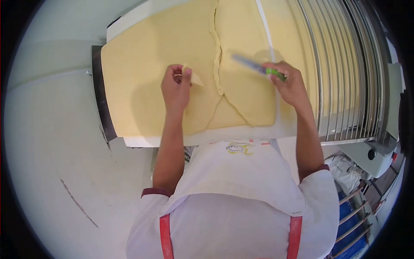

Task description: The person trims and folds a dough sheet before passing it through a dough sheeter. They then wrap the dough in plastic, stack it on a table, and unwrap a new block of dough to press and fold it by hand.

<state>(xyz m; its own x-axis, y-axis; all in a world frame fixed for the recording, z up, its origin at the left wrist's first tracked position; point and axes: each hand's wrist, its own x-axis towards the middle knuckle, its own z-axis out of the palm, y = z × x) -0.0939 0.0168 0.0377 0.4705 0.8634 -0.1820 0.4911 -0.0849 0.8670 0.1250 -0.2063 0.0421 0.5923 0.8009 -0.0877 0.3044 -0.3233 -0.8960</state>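
A wide sheet of pale yellow dough (pixel 142 64) lies over a white belt. My left hand (pixel 177 86) is closed on a small thin dough piece (pixel 196 79), held above the left part of the sheet. A knife (pixel 248 62), its blade blurred and pointing left, is in my right hand (pixel 288 82), which wraps round its green handle. Between my hands a rolled seam of dough (pixel 217 64) runs from the top edge toward me. Below its end, two cut edges spread apart around a triangular dough area (pixel 228 114).
A metal guard of parallel bars (pixel 336 73) stands over the dough on the right, joined to a machine housing (pixel 371 155). Plastic bags (pixel 345 172) and a blue rack with rods (pixel 353 220) are at lower right. A dark end bar (pixel 101 95) borders the belt's left.
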